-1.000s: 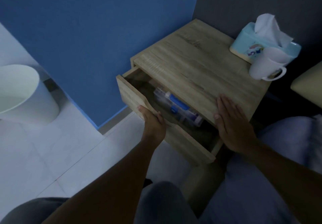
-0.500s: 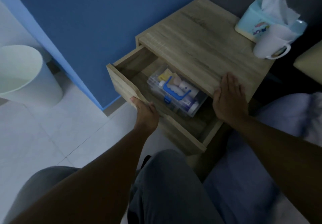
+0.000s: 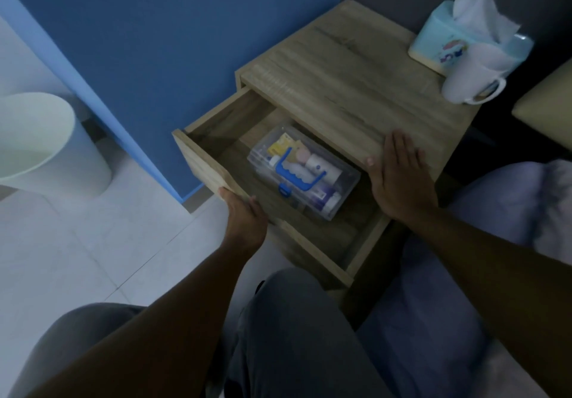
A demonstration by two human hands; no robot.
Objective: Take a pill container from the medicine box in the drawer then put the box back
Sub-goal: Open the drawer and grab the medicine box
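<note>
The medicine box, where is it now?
In the head view the medicine box lies inside the open drawer, toward its right side, between the left hand on the drawer front and the right hand on the nightstand.

Medicine box (image 3: 305, 172) lies inside drawer (image 3: 216, 137), under tabletop (image 3: 356, 88).

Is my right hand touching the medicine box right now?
Apart. The head view shows the right hand flat on the nightstand top, with drawer floor visible between it and the medicine box.
</note>
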